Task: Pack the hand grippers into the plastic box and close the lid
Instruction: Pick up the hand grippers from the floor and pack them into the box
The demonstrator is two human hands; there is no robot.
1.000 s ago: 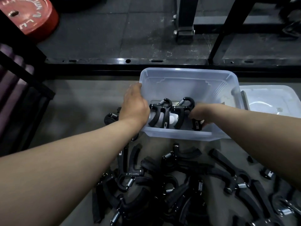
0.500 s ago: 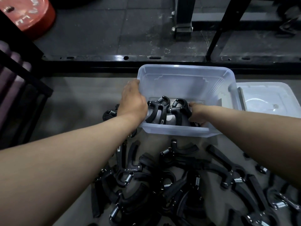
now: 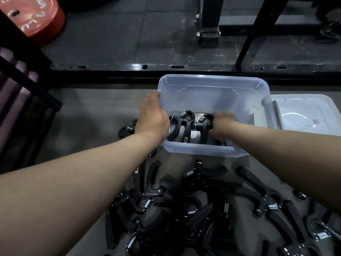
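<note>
Left hand [image 3: 154, 115] on the box [image 3: 214, 84] left wall, fingers lying over the rim, palm outside; looks like bracing so the box won't slide while the other hand loads. Whether the fingers actually curl round the rim: cannot tell.

Right hand [image 3: 224, 120] down inside the box, at the second gripper [image 3: 203, 126]. Blurred, fingers hidden behind the wrist, so clenched or released: cannot tell. Probably seating that gripper against the first gripper [image 3: 181, 124].

Both grippers inside the box sit near its front-left corner, spring end pointing to the far wall, handles toward the near wall, side by side and touching. Same orientation likely chosen so they nest and rows pack tight.

Pile [image 3: 203, 206] of loose grippers on the floor just in front of the box, tangled, many left. Task early by that count.

Lid [image 3: 306, 111] flat on the floor, touching the box right side. Kept close for the final step, presumably.

Writing: small white print on gripper hinge blocks, too small to read. Red plate [image 3: 35, 17] far left behind the box carries raised white letters, upside down, partly cut off; not legible with confidence. Small label on the lid, unreadable.
</note>
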